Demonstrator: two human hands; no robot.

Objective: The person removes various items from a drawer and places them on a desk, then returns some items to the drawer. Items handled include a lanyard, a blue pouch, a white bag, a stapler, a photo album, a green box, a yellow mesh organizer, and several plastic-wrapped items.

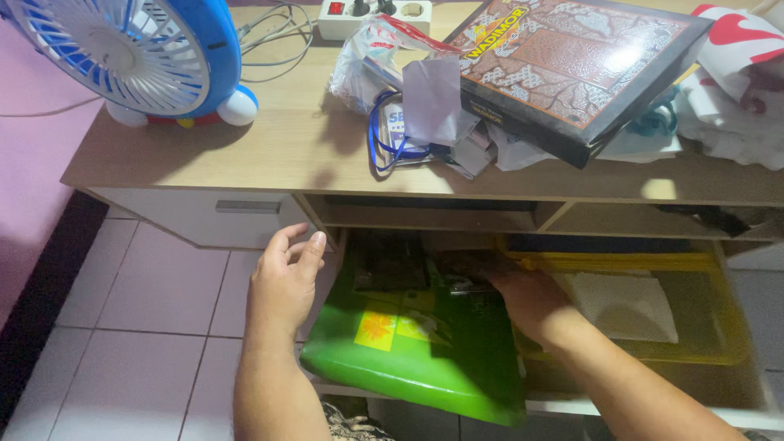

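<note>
My left hand (286,282) was nearest to me, open, its fingers resting on the edge of the counter's (245,155) drawer panel. The green bag (416,351) lay tilted in the shelf below, beside a yellow basket (702,343). My right hand (527,298) reached over the bag toward dark things behind it; whether it gripped anything, I cannot tell. I judged the step as searching; next needs a careful grip.
</note>
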